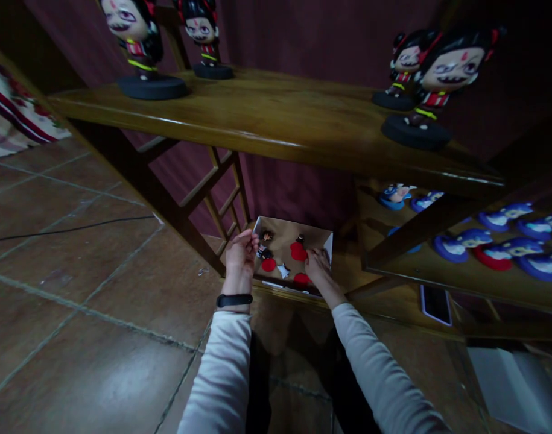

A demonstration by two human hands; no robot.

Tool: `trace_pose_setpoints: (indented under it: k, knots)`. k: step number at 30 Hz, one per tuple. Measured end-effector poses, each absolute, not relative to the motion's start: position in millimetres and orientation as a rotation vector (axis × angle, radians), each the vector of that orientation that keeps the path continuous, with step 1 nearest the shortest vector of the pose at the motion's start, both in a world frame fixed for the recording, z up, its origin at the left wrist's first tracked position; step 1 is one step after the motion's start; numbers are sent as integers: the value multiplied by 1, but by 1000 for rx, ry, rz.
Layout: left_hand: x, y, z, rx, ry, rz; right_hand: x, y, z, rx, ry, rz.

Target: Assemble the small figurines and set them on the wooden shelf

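Observation:
A shallow white-walled cardboard box [282,241] lies on the low wooden shelf. In it are small dark figurines [263,253], several red round bases [268,265] and a crumpled silvery-white piece [283,270]. My left hand [242,259], with a black band on its wrist, is at the box's left wall, thumb and fingers drawn together; what they hold, if anything, is too small to make out. Inside the box's right side, my right hand [318,264] reaches down with curled fingers beside a red piece [298,251]. Its fingertips are partly hidden.
Above my hands runs a wooden shelf [266,120] bearing several big-headed figurines [432,90] on dark bases. To the right, blue figurines [466,241] lie on another shelf. A phone [436,304] rests below them. A slanted wooden post [167,205] stands left; a cable [72,229] crosses the tiles.

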State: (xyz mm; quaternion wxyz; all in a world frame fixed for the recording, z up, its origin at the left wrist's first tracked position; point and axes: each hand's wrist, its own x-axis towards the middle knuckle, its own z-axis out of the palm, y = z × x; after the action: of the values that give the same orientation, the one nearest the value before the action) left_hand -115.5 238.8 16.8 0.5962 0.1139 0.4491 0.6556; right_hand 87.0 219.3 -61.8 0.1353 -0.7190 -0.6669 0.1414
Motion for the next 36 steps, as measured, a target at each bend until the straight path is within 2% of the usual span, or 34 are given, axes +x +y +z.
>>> trace_pose_setpoints:
  k: [4,10,14,22,28,32,36]
  knots:
    - [-117,240,16,259,1032,1517,81,214,-53,-2152,-2034,338]
    - [-121,239,21,222,1048,1517,79,215,-51,-2323,-1959,480]
    - [-120,238,23,205,1044,1502,86,223,-61,-2219,-1819,600]
    - [-118,239,20,224,1032,1488,103,238,-74,-1743,-1362,861]
    - [-112,241,12,361,1106,1461,108,234,-68,-1879,-1579,703]
    - [-101,241,4,758,1290,1248,105,229,-60,-1963,-1849,656]
    - [-99,236,-6,1355,1835,791,101,221,-55,-2001,-2086,631]
